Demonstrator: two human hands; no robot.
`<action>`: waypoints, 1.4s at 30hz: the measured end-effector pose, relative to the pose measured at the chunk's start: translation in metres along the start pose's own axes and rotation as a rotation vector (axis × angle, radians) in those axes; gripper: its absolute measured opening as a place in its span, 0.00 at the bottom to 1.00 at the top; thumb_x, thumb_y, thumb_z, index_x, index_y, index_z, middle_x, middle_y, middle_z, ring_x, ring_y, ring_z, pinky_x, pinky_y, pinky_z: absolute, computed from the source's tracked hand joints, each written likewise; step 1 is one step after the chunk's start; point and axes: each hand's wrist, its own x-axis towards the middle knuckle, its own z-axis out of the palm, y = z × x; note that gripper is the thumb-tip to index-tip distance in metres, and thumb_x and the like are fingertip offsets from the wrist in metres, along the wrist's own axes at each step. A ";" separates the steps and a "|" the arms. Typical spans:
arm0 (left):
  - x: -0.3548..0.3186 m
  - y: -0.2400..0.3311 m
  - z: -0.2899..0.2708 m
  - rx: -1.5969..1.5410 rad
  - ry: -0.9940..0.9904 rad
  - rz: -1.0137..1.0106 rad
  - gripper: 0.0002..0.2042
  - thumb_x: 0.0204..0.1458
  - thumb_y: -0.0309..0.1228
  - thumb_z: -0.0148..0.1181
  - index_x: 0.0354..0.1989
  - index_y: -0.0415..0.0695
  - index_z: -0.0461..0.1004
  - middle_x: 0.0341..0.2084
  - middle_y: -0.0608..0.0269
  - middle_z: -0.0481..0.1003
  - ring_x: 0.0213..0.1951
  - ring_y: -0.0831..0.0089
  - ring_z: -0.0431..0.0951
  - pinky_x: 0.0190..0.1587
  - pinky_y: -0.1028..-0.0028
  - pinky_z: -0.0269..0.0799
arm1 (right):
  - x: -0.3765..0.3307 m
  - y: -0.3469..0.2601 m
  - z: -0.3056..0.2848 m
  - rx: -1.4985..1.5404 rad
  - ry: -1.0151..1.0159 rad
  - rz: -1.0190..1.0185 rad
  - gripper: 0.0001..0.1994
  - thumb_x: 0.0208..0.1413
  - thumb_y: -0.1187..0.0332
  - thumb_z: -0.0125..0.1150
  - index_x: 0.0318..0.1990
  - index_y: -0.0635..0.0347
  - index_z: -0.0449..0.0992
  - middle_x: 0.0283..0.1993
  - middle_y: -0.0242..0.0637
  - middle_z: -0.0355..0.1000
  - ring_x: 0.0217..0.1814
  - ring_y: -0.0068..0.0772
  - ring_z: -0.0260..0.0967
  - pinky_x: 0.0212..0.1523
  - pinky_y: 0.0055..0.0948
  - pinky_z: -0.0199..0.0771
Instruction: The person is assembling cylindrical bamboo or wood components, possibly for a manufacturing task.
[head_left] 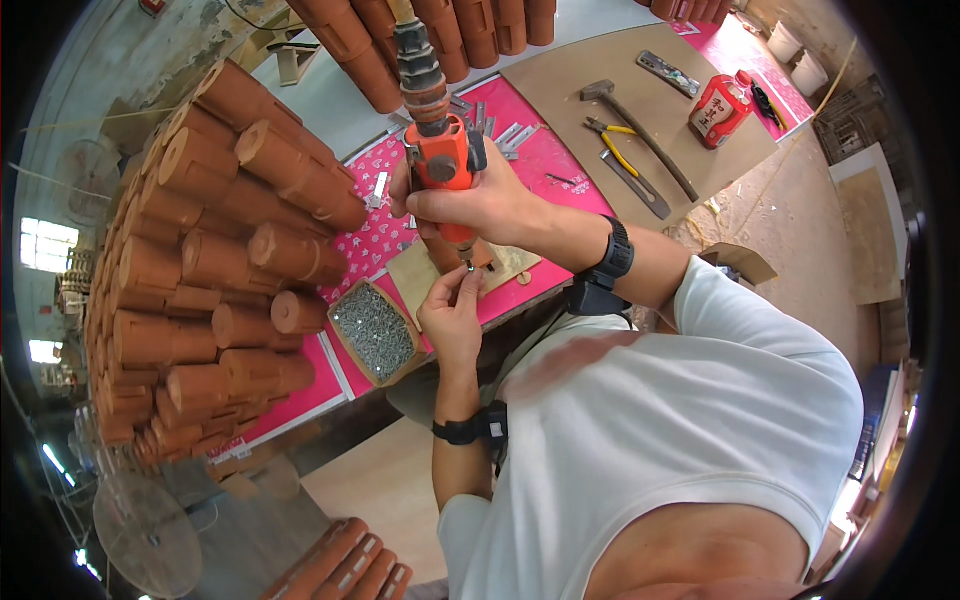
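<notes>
My right hand (480, 205) is wrapped round an orange power screwdriver (442, 158), whose dark ribbed upper end points away from me. Its bit comes down close to the fingertips of my left hand (452, 318). Thumb and forefinger there pinch something tiny and metallic, seemingly a screw (471, 267). Beneath the tool, partly hidden by it and my hands, a reddish-brown cylindrical piece (440, 254) rests on a light wooden board (408, 283). An open cardboard box of small screws (374, 332) stands just left of my left hand.
Brown cylinders (200, 255) are piled high on the left, with more (450, 38) at the back. Metal strips (512, 137) lie on the pink cloth (545, 200). A hammer (645, 133), yellow-handled pliers (618, 147) and a red bottle (720, 110) occupy the brown board on the right.
</notes>
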 end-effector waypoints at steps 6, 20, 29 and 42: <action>-0.003 0.004 0.004 0.007 0.030 0.033 0.08 0.58 0.24 0.67 0.42 0.32 0.80 0.31 0.62 0.81 0.32 0.79 0.79 0.38 0.80 0.75 | -0.002 0.003 0.001 0.016 -0.004 -0.040 0.08 0.51 0.77 0.63 0.39 0.66 0.76 0.34 0.39 0.78 0.31 0.24 0.75 0.32 0.27 0.78; 0.006 -0.002 0.010 0.312 0.129 0.327 0.06 0.51 0.23 0.71 0.36 0.38 0.82 0.36 0.63 0.79 0.37 0.76 0.76 0.36 0.77 0.71 | -0.002 0.017 -0.007 0.007 0.044 -0.079 0.08 0.50 0.74 0.67 0.38 0.65 0.79 0.32 0.35 0.79 0.30 0.21 0.76 0.34 0.24 0.78; 0.058 0.005 0.012 0.634 0.201 0.478 0.08 0.49 0.28 0.73 0.36 0.39 0.83 0.43 0.59 0.79 0.50 0.61 0.74 0.56 0.64 0.68 | 0.024 0.043 -0.018 -0.053 0.073 -0.140 0.10 0.50 0.73 0.69 0.39 0.65 0.79 0.35 0.33 0.80 0.37 0.19 0.77 0.41 0.24 0.78; 0.075 -0.001 0.013 0.403 0.166 0.158 0.07 0.51 0.25 0.70 0.36 0.34 0.82 0.47 0.55 0.78 0.50 0.66 0.78 0.55 0.67 0.69 | 0.037 0.071 -0.027 -0.026 0.030 -0.148 0.09 0.49 0.74 0.68 0.38 0.65 0.79 0.35 0.34 0.80 0.40 0.20 0.77 0.44 0.25 0.78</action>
